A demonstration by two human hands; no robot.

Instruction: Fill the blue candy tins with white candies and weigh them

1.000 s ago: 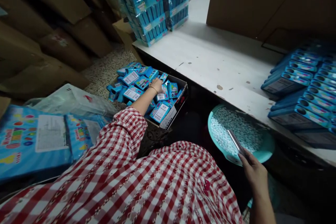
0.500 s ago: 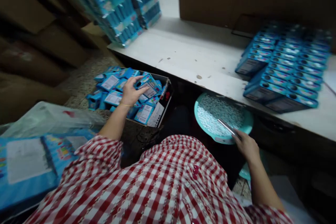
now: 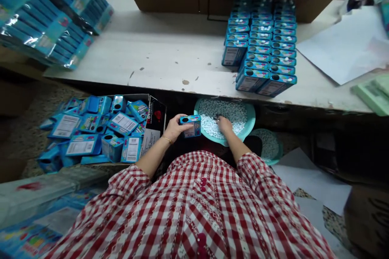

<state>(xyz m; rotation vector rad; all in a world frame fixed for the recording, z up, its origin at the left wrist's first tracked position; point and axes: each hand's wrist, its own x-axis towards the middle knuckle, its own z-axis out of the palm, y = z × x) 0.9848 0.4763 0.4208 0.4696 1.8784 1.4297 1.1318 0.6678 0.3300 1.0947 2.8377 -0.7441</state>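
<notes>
The left hand point(image 3: 175, 128) has moved from the open carton point(image 3: 156, 111) to the left rim of the turquoise basin point(image 3: 251, 121), below the counter's point(image 3: 170, 48) front edge. It grips a small blue box point(image 3: 192, 126) upright, thumb in front, round opening on top. The right hand point(image 3: 225, 124) has dipped into the basin's white pieces point(image 3: 209, 125), arm angled inward, fingers partly hidden; its present grip on the metal tube held earlier cannot be told.

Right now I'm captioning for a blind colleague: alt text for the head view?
A person's left hand holds a blue box beside a basin of pale pellets; the right hand reaches into it. More boxes stand on a table.
</notes>
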